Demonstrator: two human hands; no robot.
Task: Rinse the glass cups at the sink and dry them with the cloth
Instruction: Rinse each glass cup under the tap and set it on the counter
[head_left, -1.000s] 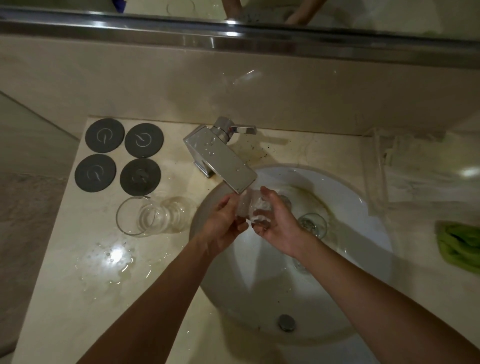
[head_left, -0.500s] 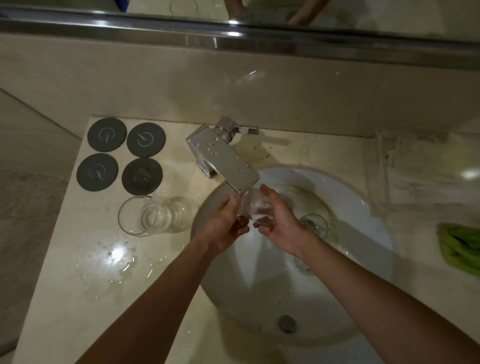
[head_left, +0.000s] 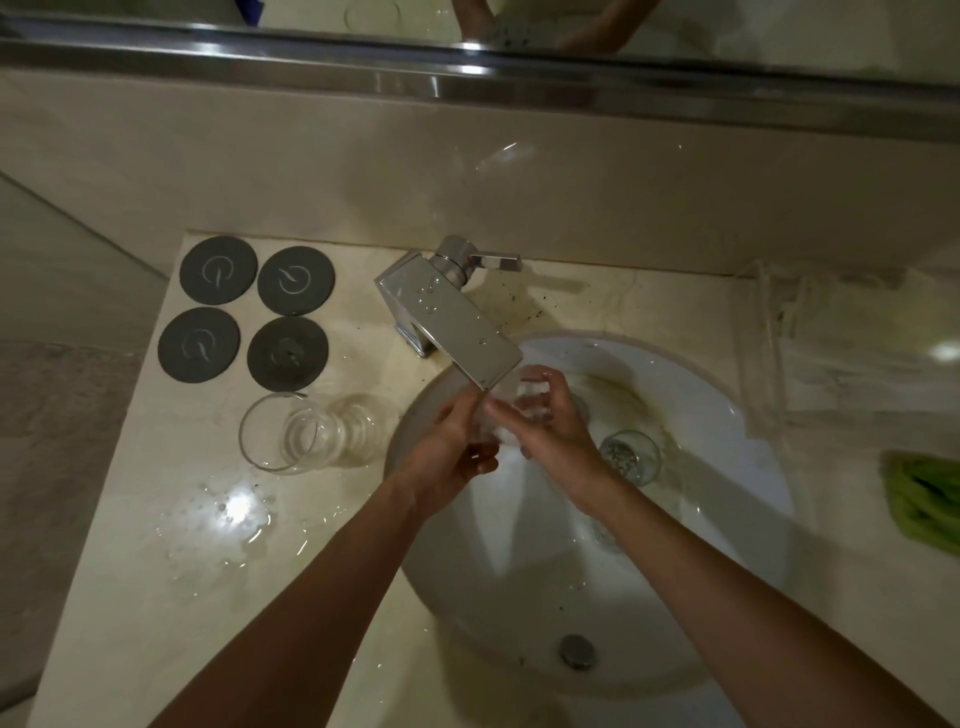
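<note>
Over the sink (head_left: 727, 415), both hands, left hand (head_left: 457, 441) and right hand (head_left: 550, 431), grip a glass cup (head_left: 524, 395).

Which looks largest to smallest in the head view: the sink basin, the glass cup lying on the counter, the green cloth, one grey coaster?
1. Sink basin
2. Glass cup on the counter
3. Green cloth, cut off by the frame edge, so unsure against the cup
4. Grey coaster

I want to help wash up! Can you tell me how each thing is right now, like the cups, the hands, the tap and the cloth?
Held glass cup: under the spout, gripped by both hands.
Left hand: holding the cup.
Right hand: fingers curled round the cup.
Cup on the counter: lying on its side.
Cup in the basin: waiting, dirty inside.
Tap: flow hidden by the hands.
Green cloth: crumpled, untouched.
Counter: wet puddle.
</note>
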